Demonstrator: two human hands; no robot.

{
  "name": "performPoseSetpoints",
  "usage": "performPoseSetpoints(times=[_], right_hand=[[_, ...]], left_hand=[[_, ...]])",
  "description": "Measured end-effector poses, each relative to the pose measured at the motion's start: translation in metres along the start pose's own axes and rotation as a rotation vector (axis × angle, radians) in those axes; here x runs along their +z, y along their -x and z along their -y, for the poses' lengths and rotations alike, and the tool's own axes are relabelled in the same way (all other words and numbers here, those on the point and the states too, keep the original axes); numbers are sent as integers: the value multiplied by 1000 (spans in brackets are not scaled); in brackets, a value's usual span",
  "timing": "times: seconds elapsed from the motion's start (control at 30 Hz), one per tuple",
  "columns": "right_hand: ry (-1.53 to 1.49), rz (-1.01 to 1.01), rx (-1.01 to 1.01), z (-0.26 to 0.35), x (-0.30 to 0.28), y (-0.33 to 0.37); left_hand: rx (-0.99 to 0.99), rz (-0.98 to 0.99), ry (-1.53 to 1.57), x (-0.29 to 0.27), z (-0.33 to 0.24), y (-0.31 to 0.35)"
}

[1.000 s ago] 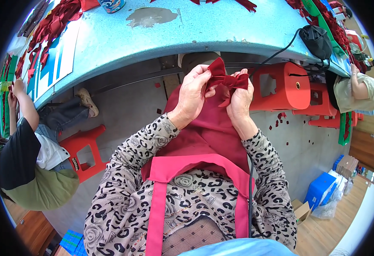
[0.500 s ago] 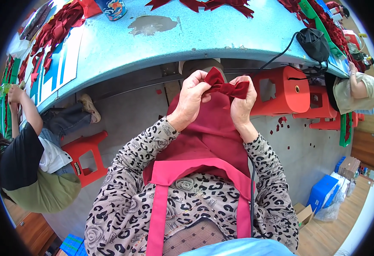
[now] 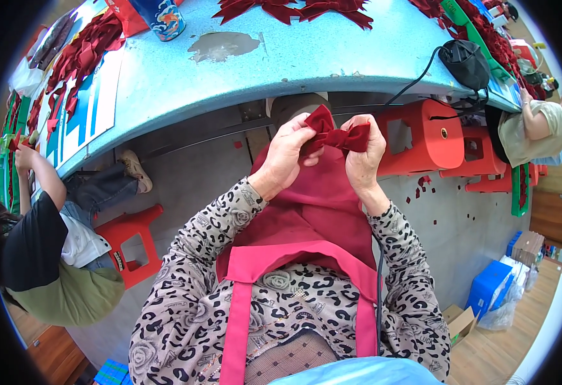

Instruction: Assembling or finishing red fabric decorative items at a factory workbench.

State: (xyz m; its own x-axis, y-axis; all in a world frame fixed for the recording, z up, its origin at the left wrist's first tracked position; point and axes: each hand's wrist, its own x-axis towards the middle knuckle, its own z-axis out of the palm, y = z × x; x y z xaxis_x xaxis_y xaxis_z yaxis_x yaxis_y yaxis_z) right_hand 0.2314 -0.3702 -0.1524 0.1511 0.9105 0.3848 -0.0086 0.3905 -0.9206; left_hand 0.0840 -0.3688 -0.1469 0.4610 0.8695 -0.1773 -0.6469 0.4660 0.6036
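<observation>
Above my lap, just off the table's near edge, I hold a dark red velvet bow [image 3: 336, 136] between both hands. My left hand [image 3: 289, 149] pinches its left loop, with the thumb on top and the other fingers curled beneath. The right loop is gripped by my right hand [image 3: 365, 154], whose thumb and fingers close around its outer end. The knot shows between the hands. Part of the bow's underside is hidden by my fingers. A dark red apron [image 3: 306, 205] covers my lap below the bow.
Finished red bows [image 3: 293, 9] lie on the blue table [image 3: 332, 54]. A patterned cup [image 3: 164, 18] and a heap of red ribbon [image 3: 88, 48] are at left. A black pouch [image 3: 464, 63] with a cord sits right, above red stools [image 3: 422, 136]. Co-workers sit on both sides.
Both hands keep hold of the bow, which has shifted slightly and turned a little. The table's things sit slightly higher in view. The left co-worker's hands have moved a little.
</observation>
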Motion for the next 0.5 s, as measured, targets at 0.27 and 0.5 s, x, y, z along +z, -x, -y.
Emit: performPoseSetpoints(times=[0.27,0.5], right_hand=[[253,105,-52,13,-6,-2],[157,121,2,13,-4,-2]], left_hand=[[-68,11,-183,2,-10,-3],[-57,77,-161,-3,3,-5]])
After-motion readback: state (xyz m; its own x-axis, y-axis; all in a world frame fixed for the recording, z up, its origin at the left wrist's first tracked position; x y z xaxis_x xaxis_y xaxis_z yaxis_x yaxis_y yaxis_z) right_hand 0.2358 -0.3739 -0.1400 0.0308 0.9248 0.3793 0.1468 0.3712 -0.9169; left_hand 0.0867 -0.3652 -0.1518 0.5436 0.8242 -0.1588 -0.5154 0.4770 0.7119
